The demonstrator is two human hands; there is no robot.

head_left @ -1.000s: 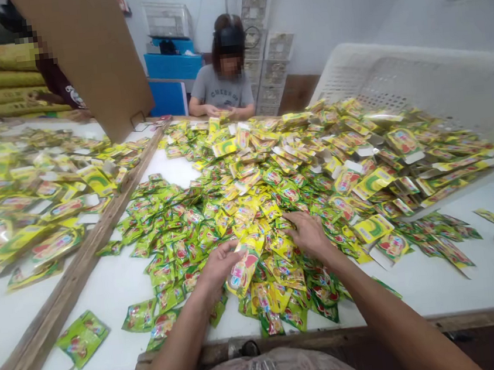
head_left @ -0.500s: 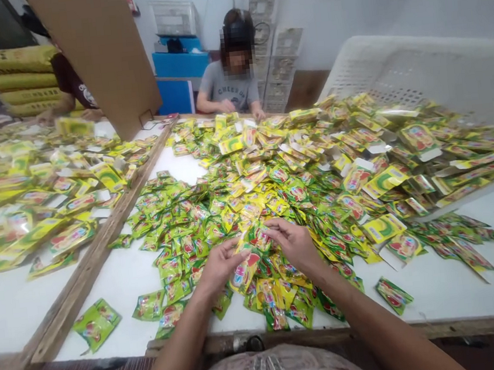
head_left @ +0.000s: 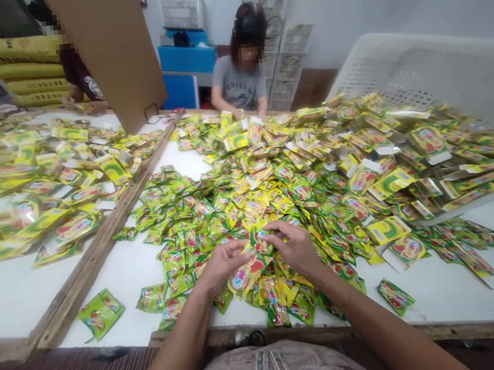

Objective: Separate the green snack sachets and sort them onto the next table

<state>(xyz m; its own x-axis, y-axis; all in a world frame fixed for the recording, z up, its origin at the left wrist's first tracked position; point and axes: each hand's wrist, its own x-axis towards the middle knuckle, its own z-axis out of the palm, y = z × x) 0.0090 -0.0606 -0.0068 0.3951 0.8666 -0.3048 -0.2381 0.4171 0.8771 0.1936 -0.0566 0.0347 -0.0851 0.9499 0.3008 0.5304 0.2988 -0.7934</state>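
Note:
My left hand (head_left: 221, 265) is closed around a small yellow carton (head_left: 241, 278) printed with a red fruit and bright lettering. The carton lies tilted, its upper end toward my right hand (head_left: 296, 247). Between that hand's thumb and fingertips is a small green sachet (head_left: 259, 236), held at the carton's upper end. Whether part of the sachet is inside the carton I cannot tell. Beneath and around both hands spreads a heap of green and yellow sachets (head_left: 191, 238).
Many flattened or open cartons (head_left: 388, 182) pile up at the right, by a tilted white perforated crate (head_left: 420, 72). A wooden strip (head_left: 114, 222) divides the table, with more cartons (head_left: 75, 226) left of it. One co-worker (head_left: 243, 82) sits opposite; another is partly behind a cardboard sheet (head_left: 109, 52).
The view has shifted slightly. The carton stays in my left hand and the sachet in my right, at the carton's upper end. The co-worker opposite has leaned down a little.

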